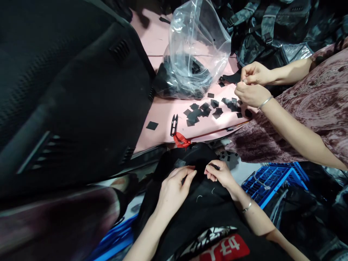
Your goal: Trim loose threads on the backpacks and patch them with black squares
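Black fabric (202,208) by bench's (163,121) near edge under flat open left grip (174,185); right grip (220,174) tight on black piece (215,166).

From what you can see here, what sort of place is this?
Likely a sewing workshop: left hand presses black fabric, right hand pinches a small black piece; thread snips and cut black patches lie on a pink table.

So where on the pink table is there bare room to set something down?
The table is bare between the bag, the lone square and the snips, and behind the bag. Crowded: the scattered squares by the co-worker's hands.
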A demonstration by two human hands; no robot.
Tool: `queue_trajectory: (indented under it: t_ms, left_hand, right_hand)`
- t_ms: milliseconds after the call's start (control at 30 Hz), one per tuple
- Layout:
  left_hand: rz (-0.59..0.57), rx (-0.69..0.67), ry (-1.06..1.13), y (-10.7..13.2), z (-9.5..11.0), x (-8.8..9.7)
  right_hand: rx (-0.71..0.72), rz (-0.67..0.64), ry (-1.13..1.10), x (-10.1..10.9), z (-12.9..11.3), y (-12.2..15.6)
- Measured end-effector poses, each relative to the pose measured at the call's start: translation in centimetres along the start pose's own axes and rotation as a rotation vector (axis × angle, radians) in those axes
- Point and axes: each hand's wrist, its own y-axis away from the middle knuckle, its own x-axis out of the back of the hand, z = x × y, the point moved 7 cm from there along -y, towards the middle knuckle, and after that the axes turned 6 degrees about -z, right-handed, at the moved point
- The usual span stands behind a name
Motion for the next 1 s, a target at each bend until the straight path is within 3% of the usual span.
queue_trajectory:
  t_ms: [67,167,367,467,567,633,667,800,900,1000]
  left_hand:
    - [0.013,0.069,0.184,-0.1,-0.2,-0.4]
    - [-0.081,0.149,0.439,-0.5,-0.3,-1.8]
    - [-0.188,0.151,0.603,-0.9,0.5,-2.8]
    - [-0.144,0.203,0.644,-0.9,-0.7,-2.3]
    - [0.063,0.195,0.415,-0.7,-2.1,-0.1]
    - [0.191,0.128,0.232,-0.5,-2.0,1.4]
    - [0.191,0.093,0.198,-0.5,-1.7,1.5]
    - [-0.06,0.037,0.313,-0.4,-0.3,-0.8]
    - [0.016,0.077,0.378,-0.4,0.0,-0.9]
    - [0.151,0.161,0.527,-0.3,-0.7,-0.2]
  right_hand:
    - [0.008,0.002,0.116,0.0,-0.3,0.2]
    - [0.059,-0.017,0.267,-0.2,-0.8,0.5]
    - [0.024,-0.054,0.335,-0.4,-0.7,0.4]
    - [-0.001,-0.098,0.279,-0.6,-0.7,0.3]
    - [-0.023,-0.122,0.181,-0.9,-0.9,0.1]
    - [-0.04,-0.099,0.171,-0.9,-0.9,0.0]
    - [-0.045,-0.084,0.198,-0.9,-1.0,-0.1]
    - [-0.041,-0.071,0.397,-1.1,-1.4,-0.2]
    - [-0.04,-0.172,0.343,-1.6,-1.4,0.1]
    - [-0.022,-0.343,0.062,-2.3,-1.4,0.7]
